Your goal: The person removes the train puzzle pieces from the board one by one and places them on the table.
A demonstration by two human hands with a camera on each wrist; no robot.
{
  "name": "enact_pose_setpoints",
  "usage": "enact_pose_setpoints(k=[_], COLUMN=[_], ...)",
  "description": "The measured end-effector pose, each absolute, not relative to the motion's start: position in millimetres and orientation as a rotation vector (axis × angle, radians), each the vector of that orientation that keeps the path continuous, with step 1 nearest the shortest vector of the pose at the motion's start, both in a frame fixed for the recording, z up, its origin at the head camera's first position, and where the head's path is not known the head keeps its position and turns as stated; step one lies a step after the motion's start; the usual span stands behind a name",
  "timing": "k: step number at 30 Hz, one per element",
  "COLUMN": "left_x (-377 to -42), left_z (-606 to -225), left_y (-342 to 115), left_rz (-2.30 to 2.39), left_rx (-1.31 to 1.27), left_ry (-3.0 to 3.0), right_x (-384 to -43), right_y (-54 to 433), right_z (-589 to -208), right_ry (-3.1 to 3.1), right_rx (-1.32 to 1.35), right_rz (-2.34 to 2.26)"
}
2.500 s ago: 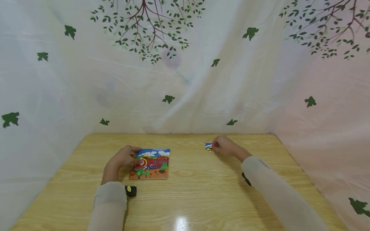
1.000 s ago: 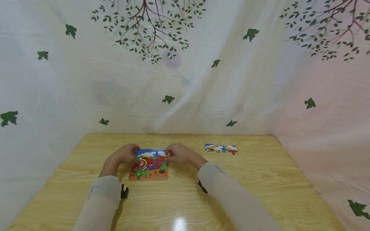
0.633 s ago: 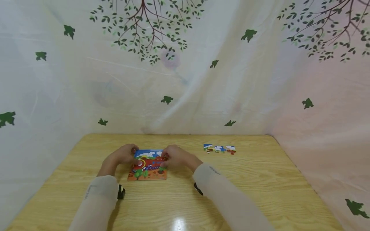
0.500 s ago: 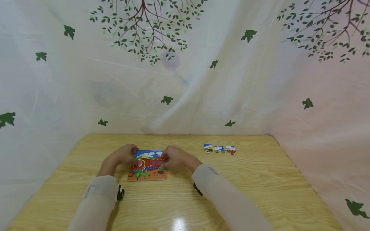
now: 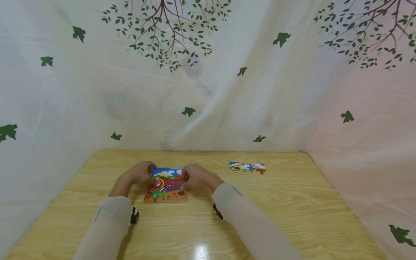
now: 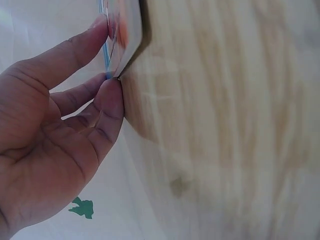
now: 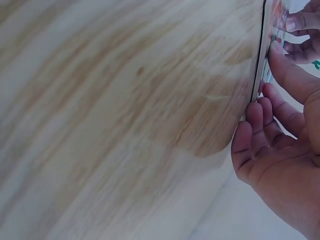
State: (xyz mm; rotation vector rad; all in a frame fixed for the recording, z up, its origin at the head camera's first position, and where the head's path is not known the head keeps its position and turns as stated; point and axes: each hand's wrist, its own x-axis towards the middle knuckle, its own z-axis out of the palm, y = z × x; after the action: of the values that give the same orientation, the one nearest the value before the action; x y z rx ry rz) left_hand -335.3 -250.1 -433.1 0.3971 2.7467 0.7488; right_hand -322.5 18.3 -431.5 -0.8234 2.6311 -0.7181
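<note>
A square jigsaw puzzle (image 5: 169, 198) with a red cartoon train, blue sky and green trees lies flat on the table. My left hand (image 5: 136, 174) holds its left side, the thumb on the picture and the fingers along the edge; the left wrist view shows this thumb (image 6: 82, 45) against the face. On the right side, my right hand (image 5: 199, 177) grips the edge the same way, its thumb over the picture and its fingertips (image 7: 255, 112) at the border. Both hands cover parts of the puzzle's side edges.
Three small loose jigsaw pieces (image 5: 247, 167) lie in a row at the back right of the wooden table (image 5: 279, 202). A pale curtain (image 5: 214, 97) with printed leaves and birds hangs behind the table and along both sides.
My right hand has left the loose pieces at the back right and come over to the puzzle's right edge, uncovering the row. The left hand stays on the left side.
</note>
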Motion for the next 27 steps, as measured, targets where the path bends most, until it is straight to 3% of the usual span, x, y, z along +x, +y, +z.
enact_pose_setpoints(k=[16,27], left_x=[-334.2,-332.0], left_z=[-425.7,-424.8], left_y=[-239.3,-217.3], left_rz=[0.610,0.420], left_rx=[0.412,0.272], left_ry=[2.770,2.808], right_x=[-320.4,-321.4], right_y=[14.2,13.5], right_z=[-428.6,-428.5], right_ry=[2.591,2.604], right_rx=[-0.704,-0.717], right_rz=[-0.797,-0.779])
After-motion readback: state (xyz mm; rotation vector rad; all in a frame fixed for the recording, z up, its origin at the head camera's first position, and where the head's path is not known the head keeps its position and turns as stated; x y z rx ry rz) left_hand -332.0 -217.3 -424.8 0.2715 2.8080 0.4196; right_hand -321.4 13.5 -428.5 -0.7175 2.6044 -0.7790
